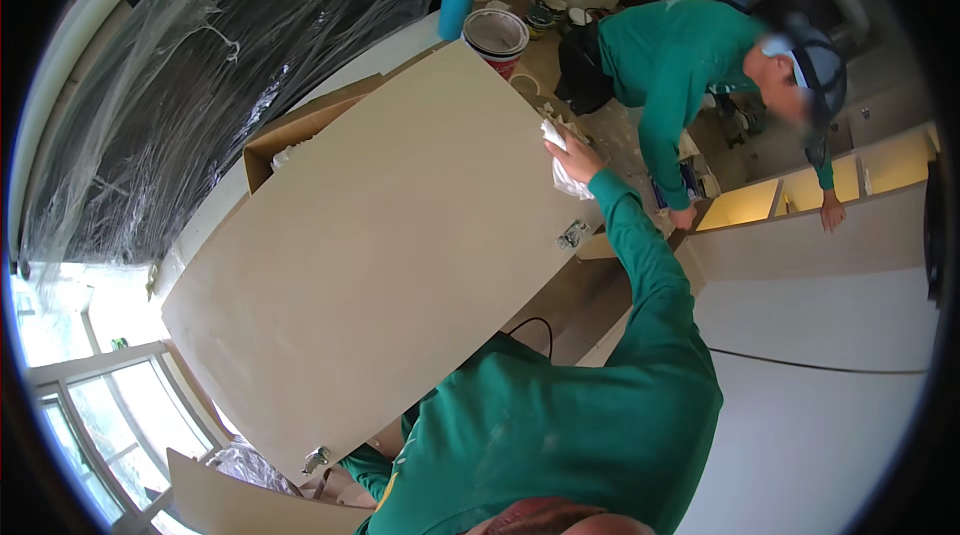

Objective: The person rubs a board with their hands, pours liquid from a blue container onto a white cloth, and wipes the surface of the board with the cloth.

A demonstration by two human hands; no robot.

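Note:
A large beige cabinet door (370, 245) lies in front of me, with metal hinges (573, 234) along its near edge. My right hand (576, 157) is at the door's far right edge, with its fingers closed on a crumpled white cloth (570, 180). The cloth rests against that edge. On the left, my green sleeve (370, 470) runs down beside the door near its other hinge (316, 459). The door hides my left hand, so its hold does not show.
A cardboard box (262, 150) sits behind the door, beside plastic sheeting (150, 115). A blue bottle (458, 0) and a paint bucket (497, 35) stand at the back. To the right, a co-worker in green (690, 45) leans over a lit cabinet frame (820, 197). Windows (130, 405) are at left.

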